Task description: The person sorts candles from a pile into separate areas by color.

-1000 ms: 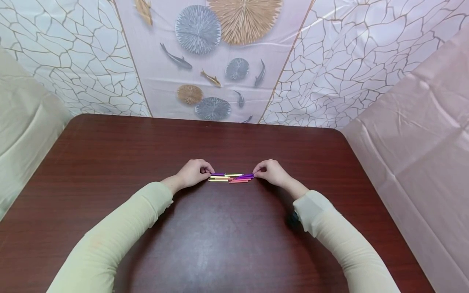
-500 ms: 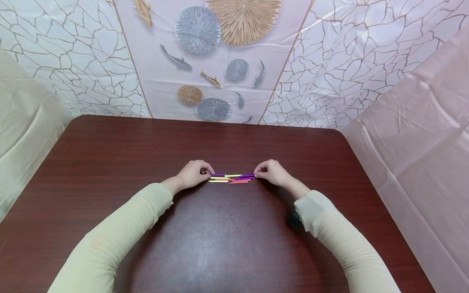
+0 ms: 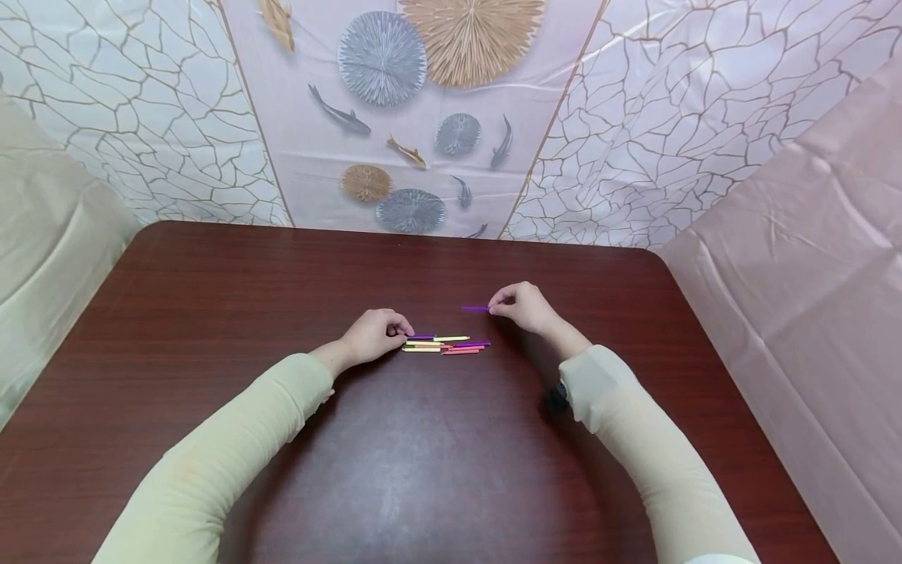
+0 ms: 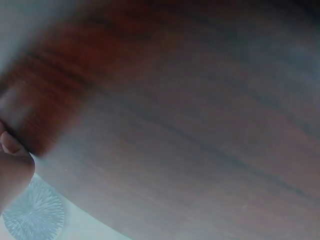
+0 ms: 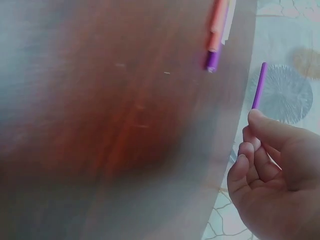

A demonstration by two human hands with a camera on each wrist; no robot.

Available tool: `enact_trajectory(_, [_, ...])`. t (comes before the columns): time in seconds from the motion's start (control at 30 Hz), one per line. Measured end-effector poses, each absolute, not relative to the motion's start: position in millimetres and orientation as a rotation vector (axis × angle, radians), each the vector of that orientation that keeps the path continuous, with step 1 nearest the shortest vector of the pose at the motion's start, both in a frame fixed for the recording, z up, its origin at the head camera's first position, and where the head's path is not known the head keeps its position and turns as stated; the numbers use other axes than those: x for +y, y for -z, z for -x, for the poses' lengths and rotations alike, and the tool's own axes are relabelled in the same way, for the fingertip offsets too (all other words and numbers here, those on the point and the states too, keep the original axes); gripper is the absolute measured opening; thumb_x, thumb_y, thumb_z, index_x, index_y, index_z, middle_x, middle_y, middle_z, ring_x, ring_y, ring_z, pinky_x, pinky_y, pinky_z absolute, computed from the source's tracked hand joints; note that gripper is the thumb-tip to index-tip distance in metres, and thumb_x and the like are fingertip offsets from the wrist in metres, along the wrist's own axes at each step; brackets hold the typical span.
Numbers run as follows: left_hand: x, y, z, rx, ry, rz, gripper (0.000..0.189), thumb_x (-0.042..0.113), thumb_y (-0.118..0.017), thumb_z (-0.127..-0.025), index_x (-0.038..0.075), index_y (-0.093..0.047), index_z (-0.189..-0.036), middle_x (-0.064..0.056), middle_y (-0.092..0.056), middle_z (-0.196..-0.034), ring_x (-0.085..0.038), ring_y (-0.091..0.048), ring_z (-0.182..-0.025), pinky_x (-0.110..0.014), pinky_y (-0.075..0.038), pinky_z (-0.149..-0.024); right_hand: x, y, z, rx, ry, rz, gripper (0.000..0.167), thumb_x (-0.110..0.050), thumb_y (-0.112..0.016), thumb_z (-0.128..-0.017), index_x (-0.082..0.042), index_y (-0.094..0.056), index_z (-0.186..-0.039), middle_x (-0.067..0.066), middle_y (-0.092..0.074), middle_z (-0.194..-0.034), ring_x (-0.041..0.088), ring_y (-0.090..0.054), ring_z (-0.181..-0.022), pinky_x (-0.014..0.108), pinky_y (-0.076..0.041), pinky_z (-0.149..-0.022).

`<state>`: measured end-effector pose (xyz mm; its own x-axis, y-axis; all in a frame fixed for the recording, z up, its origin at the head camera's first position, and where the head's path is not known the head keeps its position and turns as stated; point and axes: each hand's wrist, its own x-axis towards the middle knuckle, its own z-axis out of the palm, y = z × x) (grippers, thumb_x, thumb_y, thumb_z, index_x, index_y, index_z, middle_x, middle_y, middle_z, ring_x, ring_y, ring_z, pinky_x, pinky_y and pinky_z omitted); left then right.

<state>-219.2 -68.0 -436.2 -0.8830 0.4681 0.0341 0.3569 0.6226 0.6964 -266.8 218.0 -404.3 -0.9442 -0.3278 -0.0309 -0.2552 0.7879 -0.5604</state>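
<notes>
My right hand (image 3: 527,308) pinches one end of a thin purple stick (image 3: 474,309) between thumb and fingertips, beyond the pile. In the right wrist view this stick (image 5: 259,86) points away from the thumb. My left hand (image 3: 369,335) is at the left end of the pile, thumb and forefinger closed at the end of another purple stick (image 3: 423,338). Around it lie yellow sticks (image 3: 452,338), pinkish-red sticks (image 3: 461,352) and a further purple stick (image 3: 474,344), side by side and partly overlapping. The left wrist view shows only part of the left hand (image 4: 14,167).
A dark red-brown wooden table (image 3: 395,462) bears the sticks. A patterned cloth (image 3: 416,117) hangs behind its far edge, and plain pale cloth (image 3: 796,298) hangs along the right side. A dark band (image 3: 557,398) shows at the right wrist.
My right hand has lifted a purple stick off the right end of the pile and carried it away from me. The left hand has stayed in place.
</notes>
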Motion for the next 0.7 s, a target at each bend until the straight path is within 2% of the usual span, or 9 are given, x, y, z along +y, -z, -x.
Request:
enact_trajectory(0.17, [-68.8, 438.1, 219.9, 2.701, -1.108, -0.695, 0.012, 0.006, -0.062, -0.083, 0.007, -0.070, -0.090, -0.006, -0.065, -0.085, -0.014, -0.056, -0.079, -0.027, -0.045, -0.075, 211.3, 401.0, 278.9, 2.865, 0.879, 0.431, 0.011, -0.012, -0.068, -0.084, -0.002, -0.072, -0.085, 0.012, -0.071, -0.087, 0.019, -0.054, -0.078, 0.025, -0.040, -0.070])
enact_trajectory(0.7, [-69.1, 438.9, 219.0, 2.705, -1.107, -0.685, 0.011, 0.006, -0.062, -0.083, 0.008, -0.070, -0.090, -0.004, -0.064, -0.084, -0.014, -0.056, -0.078, -0.027, -0.046, -0.075, 211.5, 418.5, 299.9, 2.824, 0.826, 0.240, 0.014, -0.015, -0.066, -0.086, -0.002, -0.072, -0.090, 0.013, -0.070, -0.093, 0.021, -0.053, -0.083, 0.028, -0.041, -0.074])
